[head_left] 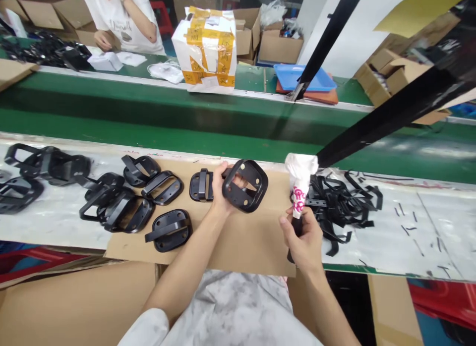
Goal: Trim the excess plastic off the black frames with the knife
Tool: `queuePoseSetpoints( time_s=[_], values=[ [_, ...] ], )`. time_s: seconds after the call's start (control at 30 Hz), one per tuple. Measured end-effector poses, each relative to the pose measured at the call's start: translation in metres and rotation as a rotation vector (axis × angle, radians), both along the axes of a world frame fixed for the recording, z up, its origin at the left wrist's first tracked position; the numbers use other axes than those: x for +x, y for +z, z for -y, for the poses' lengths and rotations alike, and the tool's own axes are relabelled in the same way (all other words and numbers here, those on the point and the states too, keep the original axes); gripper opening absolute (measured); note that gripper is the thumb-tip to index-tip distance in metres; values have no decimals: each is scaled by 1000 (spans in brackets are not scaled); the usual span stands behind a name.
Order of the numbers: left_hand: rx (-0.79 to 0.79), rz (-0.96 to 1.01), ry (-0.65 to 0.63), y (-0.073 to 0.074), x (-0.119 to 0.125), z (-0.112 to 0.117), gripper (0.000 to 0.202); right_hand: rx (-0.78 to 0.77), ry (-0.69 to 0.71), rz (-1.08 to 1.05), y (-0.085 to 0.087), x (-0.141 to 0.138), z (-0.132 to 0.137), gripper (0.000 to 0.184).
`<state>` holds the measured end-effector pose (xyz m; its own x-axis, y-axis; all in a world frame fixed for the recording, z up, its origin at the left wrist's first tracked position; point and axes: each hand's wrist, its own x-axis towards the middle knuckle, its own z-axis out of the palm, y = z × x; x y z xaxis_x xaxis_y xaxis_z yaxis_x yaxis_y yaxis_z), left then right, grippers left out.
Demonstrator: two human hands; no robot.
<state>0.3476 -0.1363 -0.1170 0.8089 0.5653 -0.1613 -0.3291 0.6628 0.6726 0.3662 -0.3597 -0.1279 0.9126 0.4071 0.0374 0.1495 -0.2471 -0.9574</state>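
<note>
My left hand (220, 197) is wrapped around the handle of a black plastic frame part (258, 200), whose rounded rim and small round holes face up toward me. In my right hand (307, 239) is a hammer (302, 168), gripped by its dark handle and held upright. White wrapping with pink marks covers its head and upper shaft. Similar black parts with looped handles lie on the cardboard: one (173, 239) left of my forearm, another (201, 186) just behind my left hand, and several more farther left. Beside the hammer is a heap of curved black strips (342, 202).
A cardboard sheet (256, 247) covers the bench before me. Beyond runs a green conveyor (148, 120). A dark slanted post (372, 123) rises at the right. Across stand a taped white box (204, 51), a blue tray (305, 78) and a person in a white shirt (126, 24).
</note>
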Motion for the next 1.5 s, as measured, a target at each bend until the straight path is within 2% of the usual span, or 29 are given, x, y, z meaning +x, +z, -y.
queuePoseSetpoints(
  time_s=[0.1,0.2,0.3,0.4,0.47,0.53,0.57,0.67,0.73,0.77,0.83,0.9,0.93,1.0,1.1,1.2,1.37,1.5],
  values=[
    [-58,66,-82,27,-11,3,68,124,3,72,16,-9,-15,20],
    [-67,58,-73,37,-18,6,70,176,53,120,25,-14,-28,23],
    [-78,17,-80,33,-18,11,69,134,117,127,23,-15,-33,30],
    [-73,-100,-76,19,-16,15,54,0,163,93,15,-13,-33,21],
    [-19,-168,-42,6,-18,18,41,-67,141,49,8,-10,-32,13],
    [125,-236,-16,-9,-26,21,37,-67,90,-31,2,-7,-32,23],
    [253,-282,-25,-16,-31,23,37,-48,73,-94,-1,-5,-32,29],
    [793,-444,-66,-30,-50,27,28,46,83,-354,-6,3,-33,38],
    [1109,-451,-103,-32,-57,28,29,107,84,-474,-8,9,-33,41],
    [1204,-412,-124,-32,-59,27,29,132,73,-496,-9,12,-33,43],
    [1273,-298,-199,-31,-55,24,27,159,54,-492,-9,17,-33,45],
    [1228,-244,-245,-31,-45,21,31,163,70,-485,-8,20,-34,46],
    [1174,-253,-229,-31,-38,19,34,168,81,-490,-7,20,-35,46],
    [1009,-298,-127,-35,-25,16,41,177,87,-509,-6,18,-34,47],
    [677,-323,70,-43,-7,13,49,146,65,-491,-9,10,-25,47],
    [487,-300,124,-53,1,10,58,42,73,-447,-22,0,-9,47],
    [578,-269,80,-66,1,5,61,-141,187,-361,-42,-13,9,52],
    [632,-293,38,-69,-2,3,57,-194,147,-220,-39,-17,5,55]
  ],
)
